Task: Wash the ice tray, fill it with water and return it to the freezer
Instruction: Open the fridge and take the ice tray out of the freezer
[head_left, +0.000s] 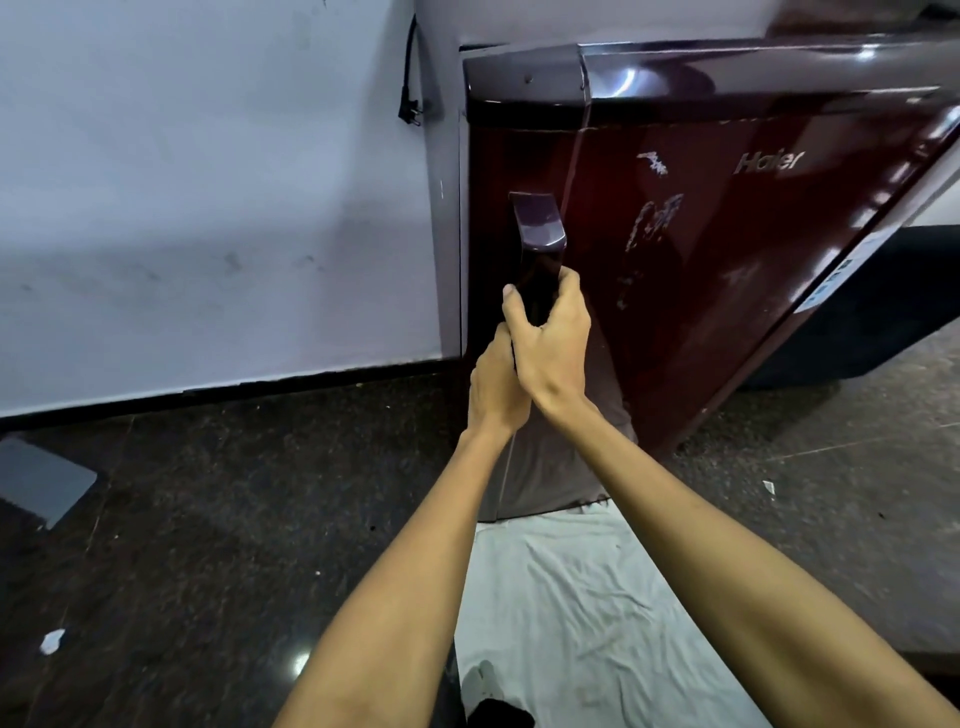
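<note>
A dark maroon fridge (727, 234) stands in front of me against a pale wall, its door closed. A long vertical door handle (537, 239) runs down the door's left side. My right hand (550, 338) grips the handle's lower part, thumb on its left face. My left hand (493, 387) grips the handle just below, partly hidden behind the right hand. No ice tray is in view.
A white cloth (597, 597) lies on the dark speckled floor (234, 519) under my arms. A black plug on a cable (409, 111) hangs on the wall left of the fridge. A grey panel (41, 480) lies at the far left.
</note>
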